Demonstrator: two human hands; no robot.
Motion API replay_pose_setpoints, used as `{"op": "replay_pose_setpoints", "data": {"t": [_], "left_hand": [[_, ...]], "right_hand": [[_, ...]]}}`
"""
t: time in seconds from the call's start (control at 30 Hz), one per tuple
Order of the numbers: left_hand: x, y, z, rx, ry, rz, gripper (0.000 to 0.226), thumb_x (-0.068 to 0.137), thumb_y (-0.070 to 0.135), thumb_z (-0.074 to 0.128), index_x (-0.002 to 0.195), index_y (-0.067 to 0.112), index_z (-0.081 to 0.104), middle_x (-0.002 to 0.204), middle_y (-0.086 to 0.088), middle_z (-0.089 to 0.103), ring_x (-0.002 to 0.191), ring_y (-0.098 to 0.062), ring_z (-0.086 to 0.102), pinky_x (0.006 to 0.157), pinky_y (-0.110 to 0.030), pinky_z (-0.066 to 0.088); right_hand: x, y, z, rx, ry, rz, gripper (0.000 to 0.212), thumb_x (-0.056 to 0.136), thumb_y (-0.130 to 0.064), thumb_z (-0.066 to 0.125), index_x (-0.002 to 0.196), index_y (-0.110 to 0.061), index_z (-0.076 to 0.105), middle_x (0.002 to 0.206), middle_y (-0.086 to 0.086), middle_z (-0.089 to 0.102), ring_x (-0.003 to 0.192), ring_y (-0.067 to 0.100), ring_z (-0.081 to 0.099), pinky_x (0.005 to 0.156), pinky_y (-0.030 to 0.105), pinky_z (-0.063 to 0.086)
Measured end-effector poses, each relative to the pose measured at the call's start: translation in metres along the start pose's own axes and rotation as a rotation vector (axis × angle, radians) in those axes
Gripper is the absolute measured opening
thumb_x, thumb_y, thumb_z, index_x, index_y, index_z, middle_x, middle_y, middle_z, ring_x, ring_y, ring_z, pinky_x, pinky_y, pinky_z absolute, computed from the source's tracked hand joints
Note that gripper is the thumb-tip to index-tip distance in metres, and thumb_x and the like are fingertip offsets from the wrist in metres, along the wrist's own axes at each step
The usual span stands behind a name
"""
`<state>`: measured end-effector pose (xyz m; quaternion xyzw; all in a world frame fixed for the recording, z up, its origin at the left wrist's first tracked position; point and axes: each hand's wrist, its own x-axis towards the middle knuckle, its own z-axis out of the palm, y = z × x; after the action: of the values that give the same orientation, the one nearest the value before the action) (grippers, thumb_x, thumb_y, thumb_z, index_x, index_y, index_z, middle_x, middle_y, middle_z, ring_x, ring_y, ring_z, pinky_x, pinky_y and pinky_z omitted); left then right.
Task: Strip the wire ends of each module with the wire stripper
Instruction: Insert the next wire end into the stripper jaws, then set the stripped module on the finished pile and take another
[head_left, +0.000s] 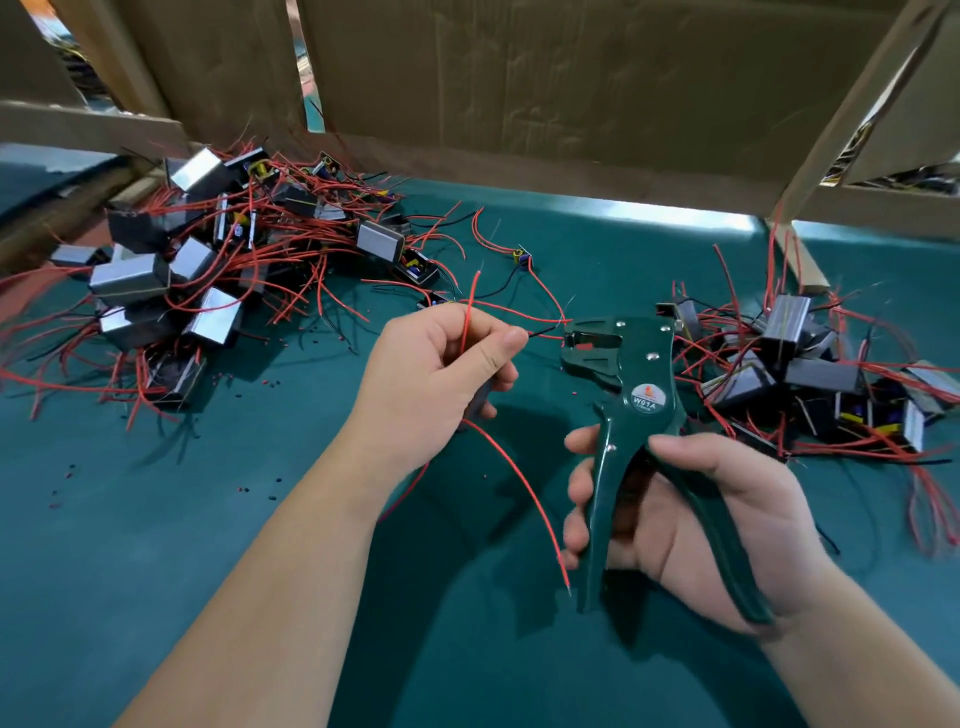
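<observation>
Green wire stripper (644, 384) gripped in right hand (717, 519); left hand (431, 379) pinches black wire (543, 331)

Light: bright and even, from above; we note a pale glare strip on the green mat (649, 218) under the cardboard wall (571, 78). Shadows: soft dark patches on the mat below the left hand (436, 379) and right hand (691, 514). Focus: sharpest at centre, where we read the wire stripper (628, 384) label and the red wire (524, 488) is crisp; the right module pile (810, 379) is smeared. Distortion: wide-angle bowing at the edges.
</observation>
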<state>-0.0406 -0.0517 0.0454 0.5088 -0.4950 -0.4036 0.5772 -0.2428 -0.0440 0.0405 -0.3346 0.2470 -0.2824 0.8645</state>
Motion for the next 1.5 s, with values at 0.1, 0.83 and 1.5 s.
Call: {"op": "replay_pose_setpoints", "data": {"t": [0.1,0.83,1.5], "left_hand": [[-0.001,0.001,0.000,0.048,0.009,0.032,0.016,0.088,0.016,0.066,0.073,0.021,0.065,0.055,0.005,0.062,0.043,-0.009,0.052,0.043,-0.016,0.044],[-0.004,0.007,-0.001,0.098,-0.084,0.183,0.014,0.082,0.022,0.064,0.068,0.025,0.063,0.050,0.016,0.052,0.049,-0.001,0.043,0.047,-0.011,0.036],[-0.004,-0.008,-0.001,0.281,-0.179,0.131,0.064,0.073,0.088,0.024,0.108,0.038,0.042,0.081,0.014,0.047,0.069,-0.012,0.047,0.063,-0.040,0.047]], "right_hand": [[-0.001,0.002,0.003,-0.050,-0.094,-0.023,0.053,0.064,-0.025,0.080,0.107,0.002,0.065,0.085,0.025,0.061,0.070,0.041,0.061,0.069,0.055,0.049],[-0.002,0.001,0.000,-0.133,-0.129,-0.018,0.041,0.067,-0.023,0.080,0.099,-0.001,0.065,0.077,0.024,0.060,0.063,0.038,0.062,0.066,0.052,0.051],[0.000,0.008,0.010,-0.177,0.100,-0.050,0.048,0.061,-0.044,0.085,0.082,-0.007,0.062,0.065,0.021,0.054,0.047,0.031,0.055,0.052,0.043,0.051]]}}
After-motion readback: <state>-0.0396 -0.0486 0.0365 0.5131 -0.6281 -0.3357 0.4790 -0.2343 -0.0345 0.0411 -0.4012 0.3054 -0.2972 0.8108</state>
